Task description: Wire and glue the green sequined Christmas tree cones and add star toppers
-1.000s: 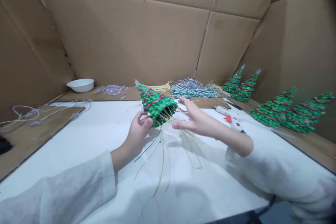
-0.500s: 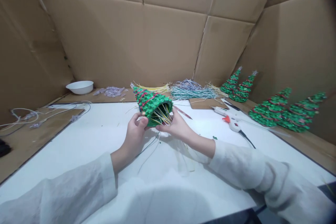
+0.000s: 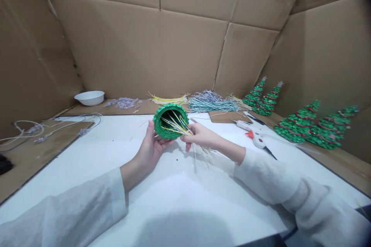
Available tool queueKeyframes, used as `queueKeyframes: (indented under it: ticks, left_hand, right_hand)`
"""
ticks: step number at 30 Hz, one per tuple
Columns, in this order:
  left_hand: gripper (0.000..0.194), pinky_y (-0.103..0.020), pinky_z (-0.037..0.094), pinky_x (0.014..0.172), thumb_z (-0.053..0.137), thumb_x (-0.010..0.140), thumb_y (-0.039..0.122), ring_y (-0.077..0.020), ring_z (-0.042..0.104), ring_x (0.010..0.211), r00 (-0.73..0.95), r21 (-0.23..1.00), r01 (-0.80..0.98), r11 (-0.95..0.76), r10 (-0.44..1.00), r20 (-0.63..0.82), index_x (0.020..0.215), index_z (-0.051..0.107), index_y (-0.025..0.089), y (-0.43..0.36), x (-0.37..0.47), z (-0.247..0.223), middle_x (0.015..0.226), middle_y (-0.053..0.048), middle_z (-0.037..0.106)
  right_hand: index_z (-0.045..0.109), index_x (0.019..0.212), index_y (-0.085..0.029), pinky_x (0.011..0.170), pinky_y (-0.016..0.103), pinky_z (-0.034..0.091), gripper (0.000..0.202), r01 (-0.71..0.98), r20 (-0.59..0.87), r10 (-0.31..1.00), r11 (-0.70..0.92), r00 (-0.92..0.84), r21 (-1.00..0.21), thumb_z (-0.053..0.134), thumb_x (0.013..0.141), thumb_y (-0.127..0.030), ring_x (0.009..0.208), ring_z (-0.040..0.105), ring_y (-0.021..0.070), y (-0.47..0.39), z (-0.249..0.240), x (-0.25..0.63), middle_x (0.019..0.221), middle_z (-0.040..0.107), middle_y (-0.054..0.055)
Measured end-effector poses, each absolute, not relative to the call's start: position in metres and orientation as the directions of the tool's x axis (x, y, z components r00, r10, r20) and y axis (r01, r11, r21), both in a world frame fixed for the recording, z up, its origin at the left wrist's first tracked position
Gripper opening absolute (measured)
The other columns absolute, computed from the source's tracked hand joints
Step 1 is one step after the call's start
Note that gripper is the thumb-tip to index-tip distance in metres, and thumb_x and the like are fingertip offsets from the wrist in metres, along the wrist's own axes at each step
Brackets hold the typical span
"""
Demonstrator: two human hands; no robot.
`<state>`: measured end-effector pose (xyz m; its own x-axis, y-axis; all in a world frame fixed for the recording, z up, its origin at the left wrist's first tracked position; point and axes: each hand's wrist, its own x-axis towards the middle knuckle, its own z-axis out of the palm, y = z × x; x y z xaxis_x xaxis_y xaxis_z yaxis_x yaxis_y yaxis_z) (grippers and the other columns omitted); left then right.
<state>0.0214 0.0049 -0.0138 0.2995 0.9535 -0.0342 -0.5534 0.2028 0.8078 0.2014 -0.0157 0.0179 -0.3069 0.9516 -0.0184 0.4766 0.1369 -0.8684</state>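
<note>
A small green Christmas tree (image 3: 158, 121) is tipped so its round hollow base faces me; its decorated outside is hidden behind the rim. My left hand (image 3: 149, 148) grips it from the left and below, thumb up along the rim. Out of the hollow comes a bunch of thin white and yellow wires (image 3: 176, 123). My right hand (image 3: 201, 136) is closed around that bunch just right of the opening, and the loose wire ends hang below the fingers over the white tabletop (image 3: 162, 193).
At right stand several finished-looking green trees (image 3: 298, 121) and a white glue gun (image 3: 257, 139) with an orange trigger. Bundled teal wires (image 3: 214, 105), yellow wires (image 3: 169, 99), clear plastic pieces (image 3: 124, 103) and a white bowl (image 3: 89, 98) line the back. Cardboard walls (image 3: 116, 46) surround the table.
The tree has turned from lying sideways to pointing its open base at me. My right hand has left the tree's rim and closed on the wires, drawing them out to the right.
</note>
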Motion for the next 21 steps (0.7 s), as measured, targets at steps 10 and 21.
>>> queueKeyframes:
  ticks: [10, 21]
  left_hand:
    - [0.063, -0.024, 0.059, 0.058, 0.038, 0.086, 0.059, -0.0191, 0.070, 0.068, 0.417, 0.717, -0.566, 0.407, 0.892, -0.177, 0.108, 0.058, 0.004, 0.016, 0.014, -0.009, 0.082, -0.015, 0.071]
    - [0.065, -0.021, 0.056, 0.047, 0.031, 0.088, 0.059, -0.0203, 0.070, 0.064, 0.439, 0.658, -0.604, 0.450, 0.877, -0.196, 0.111, 0.056, 0.004, 0.026, 0.004, 0.003, 0.076, -0.014, 0.071]
  right_hand:
    - [0.055, 0.080, -0.016, 0.036, 0.018, 0.033, 0.033, 0.539, -0.080, 0.937, 0.124, -0.339, -0.833, 0.065, 0.071, -0.047, 0.037, 0.042, 0.0051, -0.010, 0.036, 0.205, 0.047, 0.045, -0.008]
    - [0.051, 0.069, -0.016, 0.041, 0.020, 0.027, 0.040, 0.484, -0.098, 0.911, 0.119, -0.400, -0.867, 0.066, 0.068, -0.053, 0.044, 0.039, 0.0051, -0.003, 0.056, 0.191, 0.050, 0.044, -0.006]
